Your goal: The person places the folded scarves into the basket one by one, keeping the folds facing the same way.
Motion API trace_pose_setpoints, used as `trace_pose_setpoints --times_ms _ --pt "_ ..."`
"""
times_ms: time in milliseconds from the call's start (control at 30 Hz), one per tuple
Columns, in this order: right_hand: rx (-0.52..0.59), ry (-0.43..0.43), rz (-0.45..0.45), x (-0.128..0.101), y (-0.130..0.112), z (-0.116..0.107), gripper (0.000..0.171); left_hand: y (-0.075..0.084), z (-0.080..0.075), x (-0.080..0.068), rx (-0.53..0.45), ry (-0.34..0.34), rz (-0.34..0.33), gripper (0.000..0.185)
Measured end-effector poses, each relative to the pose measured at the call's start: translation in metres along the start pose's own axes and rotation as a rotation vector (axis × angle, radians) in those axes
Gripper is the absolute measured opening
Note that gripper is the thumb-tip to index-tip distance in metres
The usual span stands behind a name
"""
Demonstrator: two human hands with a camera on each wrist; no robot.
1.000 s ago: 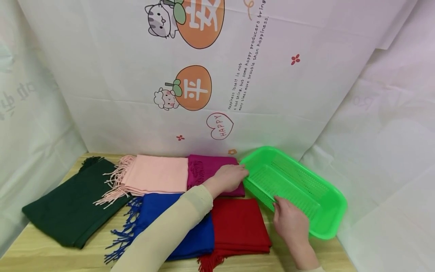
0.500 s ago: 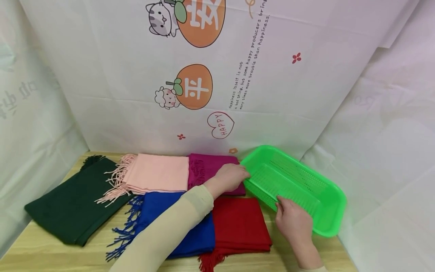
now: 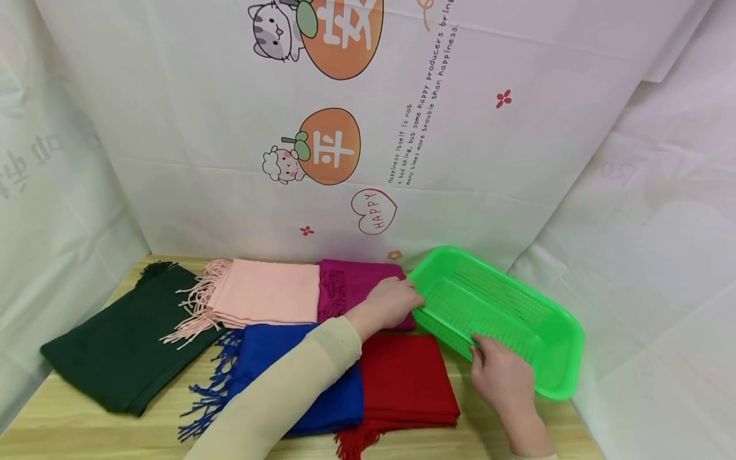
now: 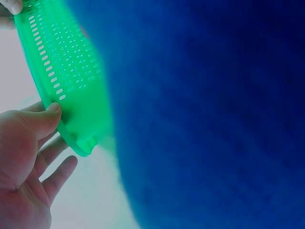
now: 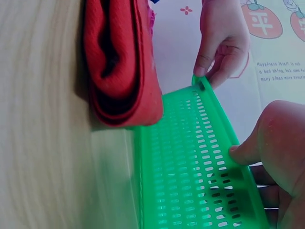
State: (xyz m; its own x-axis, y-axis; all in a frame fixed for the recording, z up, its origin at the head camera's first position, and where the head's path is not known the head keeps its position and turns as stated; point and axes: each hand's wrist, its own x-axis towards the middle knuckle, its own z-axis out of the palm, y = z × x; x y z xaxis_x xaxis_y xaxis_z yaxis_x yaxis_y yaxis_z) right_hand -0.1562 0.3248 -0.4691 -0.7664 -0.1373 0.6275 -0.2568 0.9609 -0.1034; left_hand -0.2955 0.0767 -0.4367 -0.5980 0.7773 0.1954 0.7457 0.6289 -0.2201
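A bright green perforated plastic basket (image 3: 517, 306) sits at the table's right end with nothing inside it. My left hand (image 3: 415, 299) reaches across the scarves and grips the basket's left corner, thumb on the rim (image 4: 53, 113). My right hand (image 3: 480, 345) grips the near long rim (image 5: 238, 152), thumb inside the wall. In the right wrist view the basket (image 5: 190, 167) lies beside the folded red scarf (image 5: 119, 62), with the left hand (image 5: 217, 57) at its far corner.
Folded fringed scarves cover the wooden table (image 3: 69, 428): dark green (image 3: 115, 345) at left, pink (image 3: 264, 294), magenta (image 3: 347, 284), blue (image 3: 270, 351) and red (image 3: 402, 380). A printed white sheet (image 3: 345, 128) hangs behind and at both sides.
Both hands keep their grips on the basket. The right hand and the basket's near rim have shifted slightly to the right and away from me.
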Motion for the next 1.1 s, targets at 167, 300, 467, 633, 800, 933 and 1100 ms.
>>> trace_pose_setpoints --times_ms 167,300,467,633,800,933,1100 --pt "-0.011 -0.031 -0.003 -0.001 0.005 -0.004 0.024 0.005 -0.005 -0.004 0.033 0.014 0.021 0.034" --pt "-0.025 -0.046 -0.003 -0.001 0.01 -0.005 0.025 0.007 -0.005 -0.004 0.038 0.02 0.033 0.029" --pt "-0.03 -0.059 0.004 -0.001 0.015 -0.006 0.026 0.01 -0.003 -0.002 0.044 0.021 0.041 0.023" --pt "-0.04 -0.051 0.009 -0.003 0.02 -0.007 0.027 0.013 -0.003 -0.003 0.055 0.04 0.061 0.02" --pt "-0.031 0.001 -0.049 -0.003 0.02 0.0 0.025 0.014 -0.003 -0.01 0.075 0.021 0.05 0.026" --pt "-0.016 0.036 -0.073 -0.003 0.023 0.008 0.024 0.015 -0.003 -0.014 0.098 0.029 0.047 0.028" --pt "-0.003 0.089 -0.079 -0.003 0.03 0.012 0.024 0.017 -0.003 -0.013 0.099 0.054 0.07 0.028"
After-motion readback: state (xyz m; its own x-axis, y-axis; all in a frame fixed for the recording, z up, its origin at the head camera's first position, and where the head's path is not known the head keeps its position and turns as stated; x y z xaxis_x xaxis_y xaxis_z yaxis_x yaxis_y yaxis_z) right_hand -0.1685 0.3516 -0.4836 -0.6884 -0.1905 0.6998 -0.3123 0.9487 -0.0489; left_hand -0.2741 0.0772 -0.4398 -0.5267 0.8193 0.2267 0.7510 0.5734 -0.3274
